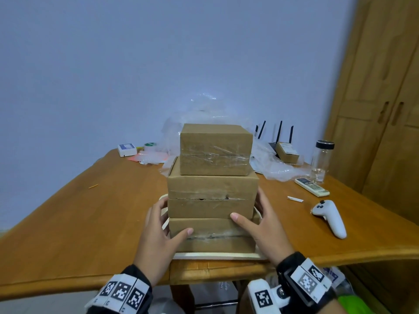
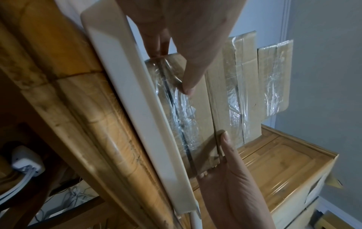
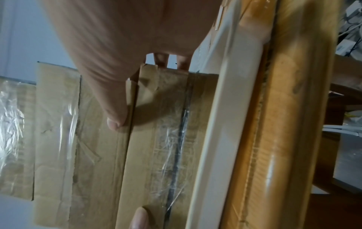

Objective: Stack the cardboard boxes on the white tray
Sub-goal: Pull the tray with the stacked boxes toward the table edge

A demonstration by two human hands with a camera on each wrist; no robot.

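Three taped cardboard boxes stand stacked on the white tray (image 1: 215,255) at the table's near edge: bottom box (image 1: 213,227), middle box (image 1: 210,191), smaller top box (image 1: 215,150). My left hand (image 1: 162,225) wraps the bottom box's left end, its thumb (image 2: 188,90) on the taped front face. My right hand (image 1: 260,232) wraps the stack's right end. Its thumb (image 3: 115,122) lies at the seam between the bottom and middle boxes, with the other fingers behind the bottom box's (image 3: 162,139) right edge. The tray's rim (image 2: 125,86) runs just below both hands.
On the wooden table (image 1: 90,211), right of the stack, lie a white game controller (image 1: 328,217), a remote (image 1: 311,186) and a glass jar (image 1: 322,162). Crumpled plastic wrap (image 1: 204,114) and a router (image 1: 283,148) sit behind. A wooden wardrobe (image 1: 385,109) stands at right.
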